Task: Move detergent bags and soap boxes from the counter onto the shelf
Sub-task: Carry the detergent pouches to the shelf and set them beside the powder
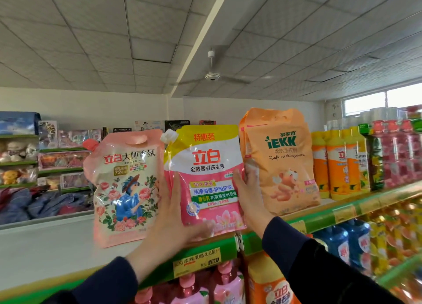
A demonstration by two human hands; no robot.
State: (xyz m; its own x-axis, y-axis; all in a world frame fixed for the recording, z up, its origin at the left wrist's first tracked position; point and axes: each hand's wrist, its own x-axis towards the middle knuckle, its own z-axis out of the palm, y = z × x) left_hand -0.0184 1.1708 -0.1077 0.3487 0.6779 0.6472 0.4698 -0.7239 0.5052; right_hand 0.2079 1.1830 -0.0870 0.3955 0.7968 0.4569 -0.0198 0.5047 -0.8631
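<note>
A yellow-and-pink detergent bag [210,178] stands upright on the top shelf [319,219], between a pale pink floral detergent bag [124,187] on its left and an orange washing powder bag [280,162] on its right. My left hand [173,223] holds the yellow-and-pink bag at its lower left corner, thumb curled across the bottom front. My right hand [249,196] grips its right edge, fingers slipped behind, between it and the orange bag. No soap boxes or counter show in this view.
Yellow and orange bottles [338,164] and red bottles [397,155] fill the top shelf to the right. Pink and orange detergent bottles [228,285] and blue ones [349,242] stand on lower shelves. Toy shelves [61,159] line the far left wall. A ceiling fan [212,76] hangs overhead.
</note>
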